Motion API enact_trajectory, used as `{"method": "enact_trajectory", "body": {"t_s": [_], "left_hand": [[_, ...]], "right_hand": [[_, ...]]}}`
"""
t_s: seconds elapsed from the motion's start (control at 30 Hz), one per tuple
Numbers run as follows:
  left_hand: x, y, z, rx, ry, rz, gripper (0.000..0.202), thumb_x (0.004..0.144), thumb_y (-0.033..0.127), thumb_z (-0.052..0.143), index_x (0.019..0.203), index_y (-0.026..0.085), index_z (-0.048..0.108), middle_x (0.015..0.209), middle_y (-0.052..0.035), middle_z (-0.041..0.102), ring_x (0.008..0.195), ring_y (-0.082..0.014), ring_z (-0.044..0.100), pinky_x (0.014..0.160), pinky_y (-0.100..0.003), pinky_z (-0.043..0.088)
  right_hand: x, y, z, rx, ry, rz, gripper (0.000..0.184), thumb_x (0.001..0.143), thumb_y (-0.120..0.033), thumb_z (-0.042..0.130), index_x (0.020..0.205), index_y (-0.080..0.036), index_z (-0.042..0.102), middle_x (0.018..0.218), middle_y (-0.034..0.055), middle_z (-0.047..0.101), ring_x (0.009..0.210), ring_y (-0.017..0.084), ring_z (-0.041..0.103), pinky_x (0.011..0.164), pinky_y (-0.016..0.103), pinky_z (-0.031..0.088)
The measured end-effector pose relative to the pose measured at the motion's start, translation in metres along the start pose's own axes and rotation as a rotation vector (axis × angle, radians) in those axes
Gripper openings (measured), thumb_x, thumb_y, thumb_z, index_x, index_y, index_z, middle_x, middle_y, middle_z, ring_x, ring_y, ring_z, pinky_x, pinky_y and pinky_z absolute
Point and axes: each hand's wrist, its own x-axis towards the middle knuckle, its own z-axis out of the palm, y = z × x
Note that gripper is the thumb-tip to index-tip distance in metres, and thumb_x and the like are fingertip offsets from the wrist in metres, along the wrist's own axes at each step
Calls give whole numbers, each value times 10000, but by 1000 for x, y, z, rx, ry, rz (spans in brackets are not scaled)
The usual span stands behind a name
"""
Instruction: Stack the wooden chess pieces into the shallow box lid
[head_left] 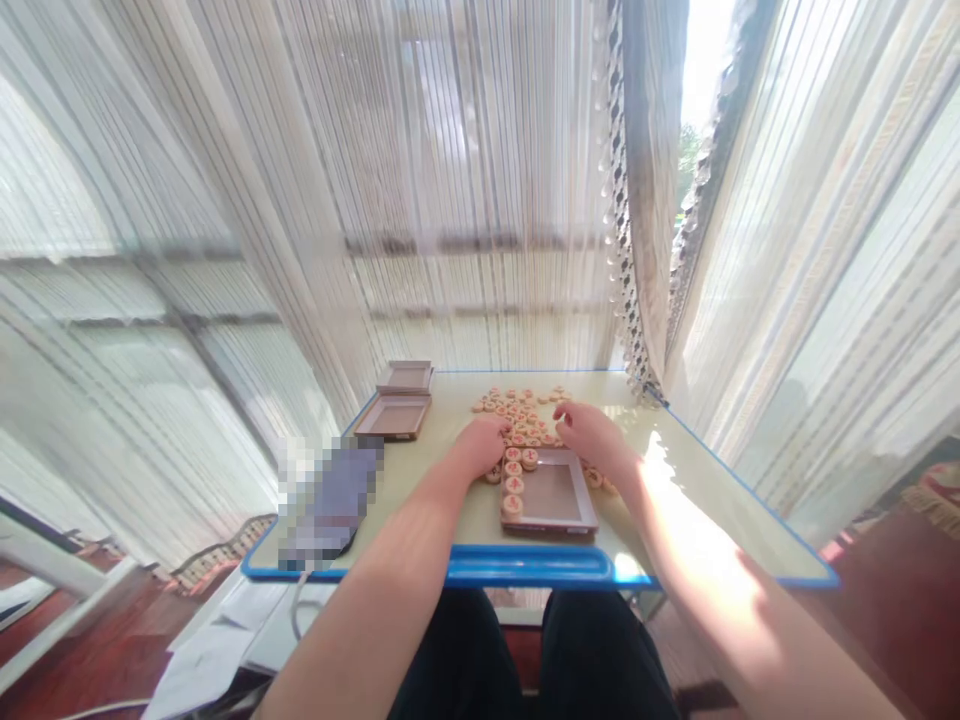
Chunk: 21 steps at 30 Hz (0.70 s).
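My left hand [480, 445] rests knuckles-up on the table beside a brown tray [559, 495], its fingers curled over round wooden game pieces [517, 410] with red marks. My right hand [589, 430] hovers just above the tray's far edge, fingers bent down among the pieces. Whether either hand holds a piece is hidden. Three pieces [513, 485] lie in a column along the tray's left side. Several more are scattered on the table beyond the hands.
The small table [525, 565] has a blue rim and a pale glossy top. Two more brown trays [397, 400] are stacked at its far left. A pixelated dark object [330, 505] lies at the near left. Sheer curtains surround the table closely.
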Motion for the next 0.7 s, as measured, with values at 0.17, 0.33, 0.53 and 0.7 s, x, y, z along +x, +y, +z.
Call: {"method": "enact_trajectory", "body": {"t_s": [0.17,0.33,0.53,0.7], "left_hand": [[0,2,-2,-7,-18,-41,393,789,80,402,1100,182,621,1131,-61,637,1027,-177,577,919,-253,429],[-1,4,-5,-3,-5,-35,417,780,62,391,1103,184,625,1120,-62,644,1021,-179,583,913,-259,433],[-1,3,-5,-17,22,-94,436,750,33,416,1113,169,616,1174,-67,618,1087,-171,551,960,-244,395],[3,-8,0,-8,104,-194,464,719,-10,401,1092,173,608,1161,-75,617,1064,-175,561,938,-261,405]], "right_hand": [[8,12,10,-50,3,-2,339,792,-145,380,981,-171,661,1045,99,645,980,203,544,840,296,385],[10,8,14,-85,-17,-114,336,819,-178,368,966,-179,669,1047,70,651,1010,199,529,894,304,368],[10,10,14,-60,-23,-108,292,823,-209,403,899,-210,685,989,51,668,972,193,548,851,288,388],[11,13,18,-74,-43,-144,292,848,-259,404,912,-217,686,942,45,673,961,193,545,852,295,380]]}}
